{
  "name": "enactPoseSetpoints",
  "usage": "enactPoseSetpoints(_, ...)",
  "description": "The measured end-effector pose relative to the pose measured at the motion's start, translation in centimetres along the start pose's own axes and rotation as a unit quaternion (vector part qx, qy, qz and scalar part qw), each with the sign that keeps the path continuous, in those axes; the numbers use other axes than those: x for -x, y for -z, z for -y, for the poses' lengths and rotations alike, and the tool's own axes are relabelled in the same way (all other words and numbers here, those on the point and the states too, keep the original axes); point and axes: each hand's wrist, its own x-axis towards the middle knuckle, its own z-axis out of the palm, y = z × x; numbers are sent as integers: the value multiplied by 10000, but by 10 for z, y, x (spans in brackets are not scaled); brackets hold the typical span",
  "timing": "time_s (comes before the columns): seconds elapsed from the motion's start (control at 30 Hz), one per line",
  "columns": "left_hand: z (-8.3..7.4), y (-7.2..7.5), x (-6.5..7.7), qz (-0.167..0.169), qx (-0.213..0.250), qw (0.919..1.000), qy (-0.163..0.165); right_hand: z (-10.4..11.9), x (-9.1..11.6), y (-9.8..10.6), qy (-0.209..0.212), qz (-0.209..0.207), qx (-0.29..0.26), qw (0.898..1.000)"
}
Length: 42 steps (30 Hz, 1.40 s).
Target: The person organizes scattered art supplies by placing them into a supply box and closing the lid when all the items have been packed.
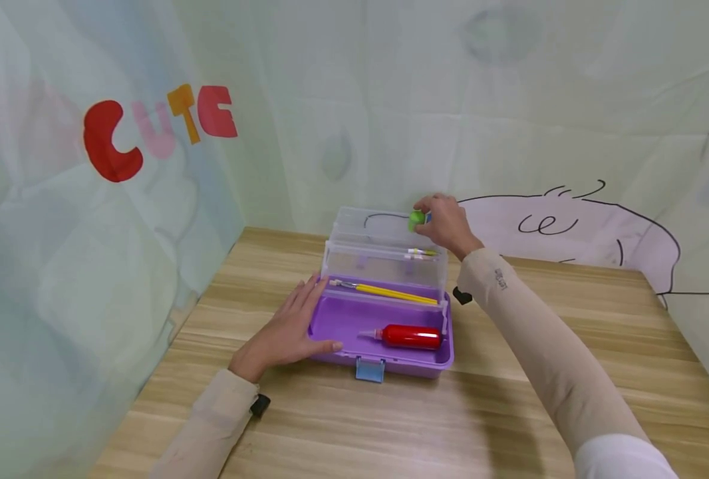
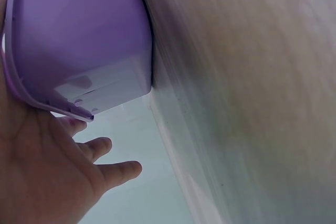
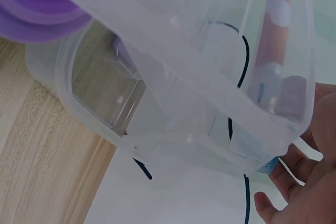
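A purple plastic case point(image 1: 399, 366) stands with its lid raised and its clear tray point(image 1: 384, 266) lifted. A red squeeze bottle point(image 1: 411, 336) with a clear nozzle lies in its base. Yellow-handled paintbrushes point(image 1: 396, 295) rest across the tray, with small yellow-and-white items point(image 1: 422, 253) further back. My left hand point(image 1: 291, 329) rests against the case's left side, fingers straight, thumb over the front rim. At the upper right of the clear lid, my right hand point(image 1: 447, 223) pinches a small bright green item point(image 1: 416, 220); a blue part point(image 3: 269, 166) shows by the fingers in the right wrist view.
A blue latch point(image 1: 370, 369) hangs at the case's front. The wood-grain table point(image 1: 570, 372) stretches around it. Behind and to the left hangs a printed cloth point(image 1: 342, 100) with coloured letters, close to the raised lid.
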Motion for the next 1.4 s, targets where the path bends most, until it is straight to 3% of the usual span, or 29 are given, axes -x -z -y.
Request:
enactPoseSetpoints(0.23, 1, -1, -2, 33, 21, 10000, -36, -3, 6, 4, 227, -6, -239, 9995)
enactPoseSetpoints(0.43, 2, -3, -3, 18, 252, 9994, -225, -16, 26, 8, 265, -66, -981, 9948)
enactPoseSetpoints(0.57, 5, 2, -9, 16, 779, 9958, -477, -32, 46, 4, -26, -345, -1703, 9848)
enactPoseSetpoints(0.7, 11, 14, -22, -236, 1380, 9876, -714, -46, 62, -3, -490, -632, -2421, 9670)
enactPoseSetpoints(0.87, 19, 28, -41, -449, 2117, 9761, -187, -57, 76, -16, -1131, -607, -3176, 9395)
enactPoseSetpoints(0.97, 24, 33, -55, -531, 2718, 9608, 130, -61, 80, -25, -1343, -430, -3623, 9213)
enactPoseSetpoints(1.17, 37, 30, -77, -587, 3699, 9267, 305, -61, 82, -45, -1490, -98, -4559, 8774)
enactPoseSetpoints(1.27, 41, 25, -84, -529, 4038, 9125, 387, -58, 83, -54, -1723, 20, -5036, 8466)
enactPoseSetpoints(1.4, 44, 16, -92, -397, 4319, 8997, 489, -51, 85, -61, -1964, 182, -5663, 8002)
